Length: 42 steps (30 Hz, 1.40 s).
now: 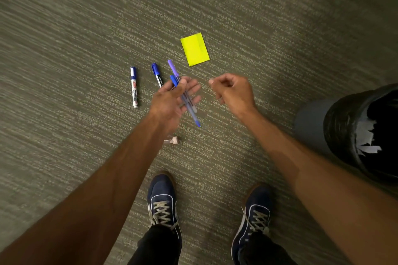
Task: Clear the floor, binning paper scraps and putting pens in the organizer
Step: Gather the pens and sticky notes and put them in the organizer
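Note:
My left hand (172,99) holds two pens (186,97) above the carpet, one with a purple cap and one with a blue cap, thumb pressed over them. Just to its right, my right hand (232,90) hovers with fingers curled and nothing in it. On the carpet lie a white marker with a blue cap (134,87) at the left and a blue-capped marker (157,74) partly hidden behind my left hand. A yellow sticky-note pad (195,49) lies beyond the hands. A small pinkish object (171,140) lies under my left forearm.
A grey bin with a black liner (344,127) stands at the right edge, with white paper scraps (366,137) inside. My two dark blue shoes (162,200) stand on the carpet at the bottom. The organizer is not in view.

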### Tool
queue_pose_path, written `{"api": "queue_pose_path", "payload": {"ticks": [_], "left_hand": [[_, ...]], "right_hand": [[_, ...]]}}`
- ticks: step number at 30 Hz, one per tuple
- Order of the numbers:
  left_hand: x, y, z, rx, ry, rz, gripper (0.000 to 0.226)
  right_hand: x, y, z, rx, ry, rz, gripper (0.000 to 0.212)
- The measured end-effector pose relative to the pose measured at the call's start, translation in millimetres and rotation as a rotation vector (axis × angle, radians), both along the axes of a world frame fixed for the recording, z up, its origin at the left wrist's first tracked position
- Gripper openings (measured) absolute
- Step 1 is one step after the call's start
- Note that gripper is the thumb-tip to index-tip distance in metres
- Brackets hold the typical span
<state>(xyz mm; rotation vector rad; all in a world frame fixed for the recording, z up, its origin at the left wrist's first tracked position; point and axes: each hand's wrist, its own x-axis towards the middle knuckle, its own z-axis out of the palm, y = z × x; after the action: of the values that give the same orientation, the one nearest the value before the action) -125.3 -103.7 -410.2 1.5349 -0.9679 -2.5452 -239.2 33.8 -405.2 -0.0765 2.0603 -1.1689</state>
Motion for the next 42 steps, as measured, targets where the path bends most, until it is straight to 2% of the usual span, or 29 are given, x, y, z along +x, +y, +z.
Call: {"api": "queue_pose_path", "payload": {"ticks": [3, 6, 11, 15, 19, 23, 28, 31, 33, 39, 42], "left_hand": [[4.0, -10.6, -11.3, -0.022, -0.015, 0.015, 0.019], [8.6, -20.2, -24.1, -0.047, -0.006, 0.015, 0.016], [13.3, -35.0, -55.4, -0.034, 0.051, 0.039, 0.017], [16.1, -44.0, -77.5, -0.009, 0.078, 0.071, 0.016], [20.9, -49.1, -87.2, 0.005, 0.095, 0.066, 0.018], [22.3, -53.1, -82.1, 0.03, 0.114, 0.07, 0.02], [21.5, -51.2, -76.6, 0.026, 0.122, 0.052, 0.021], [21.0, -48.2, -73.6, 0.017, 0.121, 0.052, 0.019], [21.9, -46.3, -69.4, 0.007, 0.117, 0.048, 0.019], [24.6, -36.7, -31.6, 0.005, 0.097, 0.067, 0.026], [26.0, -29.0, 5.0, -0.006, 0.09, 0.052, 0.029]], "right_hand": [[-17.1, -16.8, -33.0, 0.1, 0.11, -0.062, 0.017], [-38.0, -35.9, -71.0, 0.219, 0.14, -0.119, 0.025], [-60.9, -73.7, -124.4, 0.355, 0.26, -0.05, 0.033], [-71.0, -102.0, -147.4, 0.431, 0.36, -0.023, 0.05], [-74.5, -117.9, -158.5, 0.511, 0.303, -0.134, 0.064], [-82.8, -122.4, -153.7, 0.555, 0.222, -0.098, 0.056], [-82.4, -117.5, -153.2, 0.569, 0.298, -0.064, 0.036], [-83.1, -112.7, -153.7, 0.521, 0.274, -0.049, 0.034], [-84.7, -108.3, -153.1, 0.398, 0.188, -0.071, 0.028], [-71.4, -83.4, -113.4, -0.03, -0.261, -0.301, 0.027], [-61.6, -63.6, -65.5, -0.141, -0.367, -0.341, 0.02]]}}
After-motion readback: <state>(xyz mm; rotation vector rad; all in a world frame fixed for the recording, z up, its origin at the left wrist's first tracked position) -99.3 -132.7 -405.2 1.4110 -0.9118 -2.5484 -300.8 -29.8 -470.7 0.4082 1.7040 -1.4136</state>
